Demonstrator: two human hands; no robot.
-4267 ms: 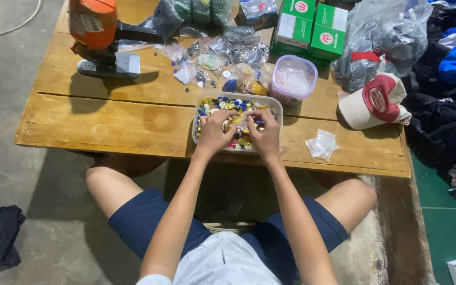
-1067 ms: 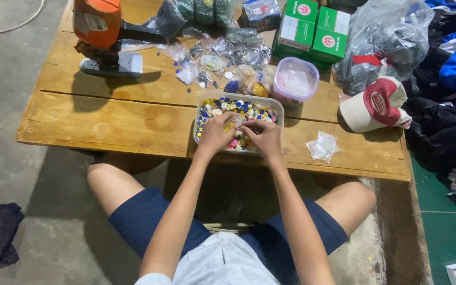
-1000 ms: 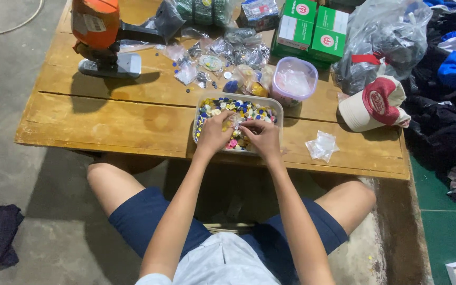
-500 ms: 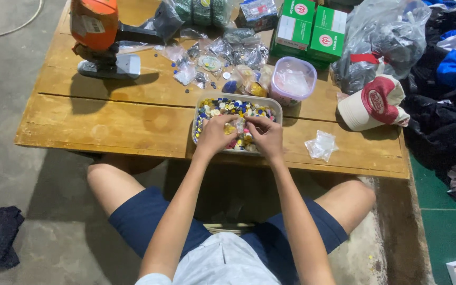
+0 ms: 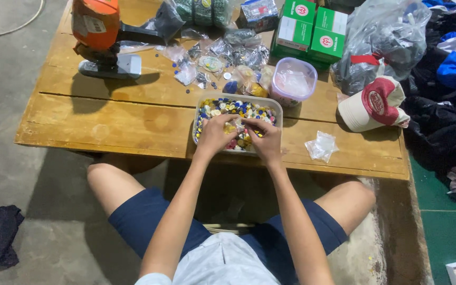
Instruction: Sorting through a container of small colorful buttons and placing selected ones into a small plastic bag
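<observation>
I see glossy plastic buttons (image 5: 238,111) in a clear plastic tray (image 5: 199,113) on a rough wooden table (image 5: 122,113).

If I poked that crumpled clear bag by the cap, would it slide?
Probably: the crumpled clear bag looks thin, empty and light, so it should skid on the wooden table. It would likely flop and crinkle rather than hold shape.

Both hands worked inside the clear tub (image 5: 200,113) of mixed coloured buttons (image 5: 249,109) at the wooden table's (image 5: 106,119) near edge. The left hand (image 5: 215,134) and right hand (image 5: 262,140) met over the tub's middle, fingertips almost touching. Just behind the tub stood a lidded round container (image 5: 293,82); right of it lay a red-and-white cap (image 5: 376,105).
</observation>
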